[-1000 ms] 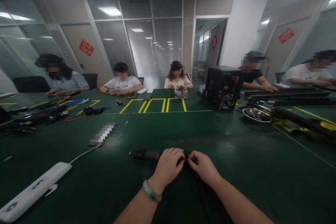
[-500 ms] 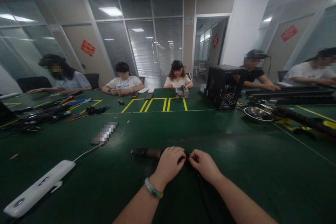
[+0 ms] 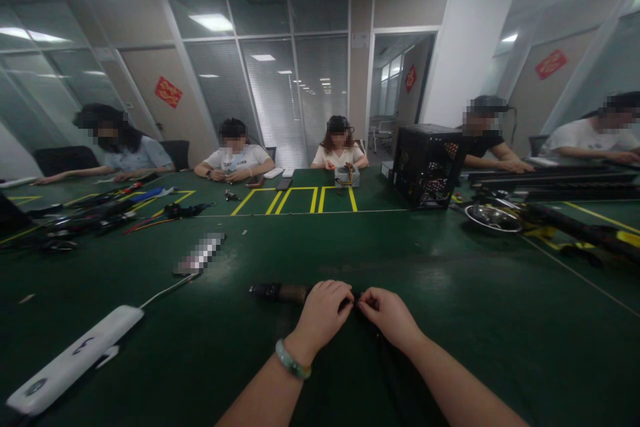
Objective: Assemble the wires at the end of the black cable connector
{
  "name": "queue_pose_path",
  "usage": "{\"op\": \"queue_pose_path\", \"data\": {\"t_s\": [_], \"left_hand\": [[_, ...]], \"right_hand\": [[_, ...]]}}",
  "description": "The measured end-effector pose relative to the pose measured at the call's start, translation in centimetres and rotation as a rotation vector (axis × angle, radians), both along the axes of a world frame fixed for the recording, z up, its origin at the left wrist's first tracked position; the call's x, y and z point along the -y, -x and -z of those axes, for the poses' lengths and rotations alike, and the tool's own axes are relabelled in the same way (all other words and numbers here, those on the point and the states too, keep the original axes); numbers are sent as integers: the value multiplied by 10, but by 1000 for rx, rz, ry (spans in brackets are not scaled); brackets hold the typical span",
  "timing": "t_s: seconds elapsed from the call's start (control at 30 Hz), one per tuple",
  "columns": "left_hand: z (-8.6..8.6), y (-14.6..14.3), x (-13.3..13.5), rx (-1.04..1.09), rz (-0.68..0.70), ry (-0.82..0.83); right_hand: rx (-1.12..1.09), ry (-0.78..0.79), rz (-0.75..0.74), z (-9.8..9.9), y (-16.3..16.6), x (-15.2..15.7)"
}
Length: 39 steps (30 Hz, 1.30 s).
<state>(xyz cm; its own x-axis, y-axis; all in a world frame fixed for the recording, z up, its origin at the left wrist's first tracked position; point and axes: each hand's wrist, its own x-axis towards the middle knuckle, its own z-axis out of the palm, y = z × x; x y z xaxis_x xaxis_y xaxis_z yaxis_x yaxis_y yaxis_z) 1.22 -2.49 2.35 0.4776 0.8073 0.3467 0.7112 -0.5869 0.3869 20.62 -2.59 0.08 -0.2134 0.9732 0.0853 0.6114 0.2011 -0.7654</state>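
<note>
Your left hand (image 3: 325, 310) is curled over the right end of a dark tubular piece (image 3: 287, 293) lying on the bench (image 3: 280, 247); your right hand (image 3: 387, 313) is drawn to a pinch just beside it, though whether it grips anything cannot be told. Progress: handwork at that end looks unfinished, the piece not yet released. What is already done there is hidden under your fingers.

Thick, smooth, mottled-green bangle (image 3: 292, 361) round left wrist (image 3: 303, 341); left hand (image 3: 324, 312), right hand (image 3: 390, 317), both forearms (image 3: 453, 373) bare
</note>
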Motion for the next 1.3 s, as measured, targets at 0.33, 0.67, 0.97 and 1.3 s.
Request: {"op": "queue_pose_path", "data": {"t_s": [0.33,0.67,0.97,1.3], "left_hand": [[0,1,1,-15,-3,27],[1,0,1,-25,-16,-2],[2,1,0,-22,15,-10],[-4,0,2,-48,7,-9]], "right_hand": [[-27,20,-13,-2,0,1],[-22,2,-24,-2,-1,0],[-20,17,-26,-4,-1,0],[-12,21,-46,-1,-1,-1]]}}
